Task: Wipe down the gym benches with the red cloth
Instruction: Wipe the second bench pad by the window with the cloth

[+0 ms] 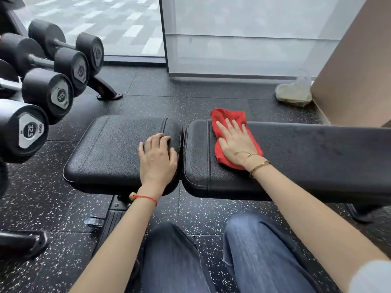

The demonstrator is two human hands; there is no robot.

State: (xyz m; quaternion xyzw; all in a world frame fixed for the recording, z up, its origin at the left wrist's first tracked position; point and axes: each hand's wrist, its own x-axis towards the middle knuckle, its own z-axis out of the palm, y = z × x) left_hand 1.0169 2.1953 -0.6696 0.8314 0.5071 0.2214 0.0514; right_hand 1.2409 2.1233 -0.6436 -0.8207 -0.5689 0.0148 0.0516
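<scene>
Both my hands flat on the black gym bench (296, 157).

My left hand (157, 158) rests open on the seat pad (110, 149), holding nothing; my right hand (237, 142) presses the red cloth (226, 115) flat onto the back pad, fingers spread. Beyond, dumbbells (48, 96); a pale, perhaps bagged lump (293, 94) on the floor.

left wrist red string bracelet (146, 198) | right wrist gold bracelets (257, 164) | blue jeans (254, 250)

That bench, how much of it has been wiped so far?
Nothing shows as finished. In hand: the right hand presses the red cloth flat on the long pad near its seat end. Left: the rest of it, and the seat pad, where the left hand rests.
</scene>
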